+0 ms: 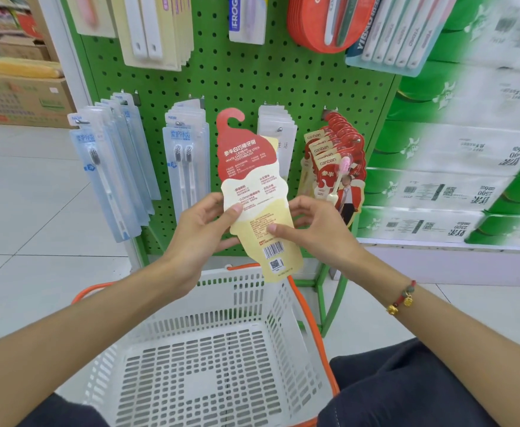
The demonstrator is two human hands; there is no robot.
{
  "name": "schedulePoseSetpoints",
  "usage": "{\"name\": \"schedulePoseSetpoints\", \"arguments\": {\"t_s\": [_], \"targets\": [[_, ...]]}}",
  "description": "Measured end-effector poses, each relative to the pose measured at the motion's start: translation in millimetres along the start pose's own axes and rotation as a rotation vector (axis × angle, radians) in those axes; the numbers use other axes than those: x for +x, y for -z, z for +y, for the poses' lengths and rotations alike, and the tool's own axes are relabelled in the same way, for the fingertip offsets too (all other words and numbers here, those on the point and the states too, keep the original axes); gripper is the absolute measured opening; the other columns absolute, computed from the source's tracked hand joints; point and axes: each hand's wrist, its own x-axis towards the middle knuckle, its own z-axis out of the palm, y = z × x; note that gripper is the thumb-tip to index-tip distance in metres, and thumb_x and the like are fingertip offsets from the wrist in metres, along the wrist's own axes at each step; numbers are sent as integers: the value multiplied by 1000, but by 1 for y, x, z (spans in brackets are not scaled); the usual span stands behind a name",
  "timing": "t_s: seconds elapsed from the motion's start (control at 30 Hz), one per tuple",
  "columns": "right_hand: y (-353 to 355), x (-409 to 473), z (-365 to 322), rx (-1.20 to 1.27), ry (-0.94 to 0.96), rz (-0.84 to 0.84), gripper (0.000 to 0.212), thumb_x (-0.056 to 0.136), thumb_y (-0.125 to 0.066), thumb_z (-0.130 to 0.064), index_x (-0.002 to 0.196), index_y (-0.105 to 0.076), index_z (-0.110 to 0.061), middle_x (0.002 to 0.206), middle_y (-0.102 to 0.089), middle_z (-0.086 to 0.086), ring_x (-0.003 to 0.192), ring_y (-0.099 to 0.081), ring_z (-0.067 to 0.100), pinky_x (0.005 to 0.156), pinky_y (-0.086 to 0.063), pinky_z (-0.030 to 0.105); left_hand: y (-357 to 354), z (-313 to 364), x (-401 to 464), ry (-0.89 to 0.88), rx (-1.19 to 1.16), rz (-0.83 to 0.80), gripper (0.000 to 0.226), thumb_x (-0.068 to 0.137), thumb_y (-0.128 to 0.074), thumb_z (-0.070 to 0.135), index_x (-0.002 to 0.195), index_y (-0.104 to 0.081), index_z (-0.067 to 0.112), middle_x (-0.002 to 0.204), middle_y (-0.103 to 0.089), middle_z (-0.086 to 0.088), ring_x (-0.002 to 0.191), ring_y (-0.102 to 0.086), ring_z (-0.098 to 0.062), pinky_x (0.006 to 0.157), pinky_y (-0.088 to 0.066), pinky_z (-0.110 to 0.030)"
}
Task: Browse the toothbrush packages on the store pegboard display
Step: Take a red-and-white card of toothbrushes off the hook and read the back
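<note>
1. In the middle of the frame, both hands hold one toothbrush package [252,192] in front of the green pegboard [240,84]. It is shaped like an ice cream cone, red at the top with a hook, cream below, and its printed back with a barcode faces the camera.
2. The left hand [201,229] pinches the left edge of the package: the thumb lies on the printed side, the other fingers are behind it.
3. The right hand [311,226] pinches the right edge in the same way, with the thumb on the front near the barcode text. A red bracelet [402,298] is on this wrist.
4. To the right of the held package, more red packs [332,158] of the same brand hang on a peg.
5. At the left and centre-left, clear blue packs [110,167] hang in rows.
6. Below the hands, a white basket [221,359] with orange handles stands between the person's knees.
7. At the right edge, green and white paper bundles [468,155] are stacked.
</note>
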Motion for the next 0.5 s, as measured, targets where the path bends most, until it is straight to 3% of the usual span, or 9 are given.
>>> {"name": "schedulePoseSetpoints", "arguments": {"t_s": [0.07,0.13,0.2,0.27,0.4,0.5], "targets": [[-2,-1,-1,-112,32,46,45,78,-80,-28,116,-55,-22,101,-65,-10,83,-64,3,80,-56,35,-3,0,-2,2,-21,31,13,96,-56,18,107,-61,24,109,-71,8,94,-70,-9,75,-59,-25],[-4,-3,-3,-157,78,44,79,73,-83,-34,138,-38,-28,114,-55,-15,94,-59,2,83,-53,35,-7,1,-4,5,-43,59,17,96,-55,17,113,-59,19,111,-70,5,94,-70,-8,73,-59,-25],[-8,-7,-3,-172,159,-18,98,68,-85,-38,146,-25,-32,128,-47,-16,112,-51,4,91,-49,33,-11,1,-7,6,-48,64,21,97,-55,17,118,-58,16,113,-69,5,95,-70,-8,69,-58,-21],[-12,-9,-1,-207,204,-56,101,68,-84,-43,147,-23,-33,141,-44,-11,125,-45,9,98,-46,36,-14,1,-10,2,-32,51,22,96,-56,18,118,-58,16,114,-69,5,96,-70,-10,67,-56,-20],[-11,-9,0,-206,165,-98,96,71,-83,-37,145,-20,-34,134,-48,-6,116,-52,14,87,-54,40,-14,2,-13,24,13,3,19,94,-59,16,112,-59,13,111,-70,2,94,-71,-12,69,-57,-21],[-5,-9,-1,-85,40,-232,92,76,-82,-24,145,-22,-32,127,-50,-6,106,-56,4,75,-56,21,-12,4,-14,68,29,-61,20,94,-58,25,113,-63,18,109,-72,4,93,-71,-12,72,-57,-21]]}}
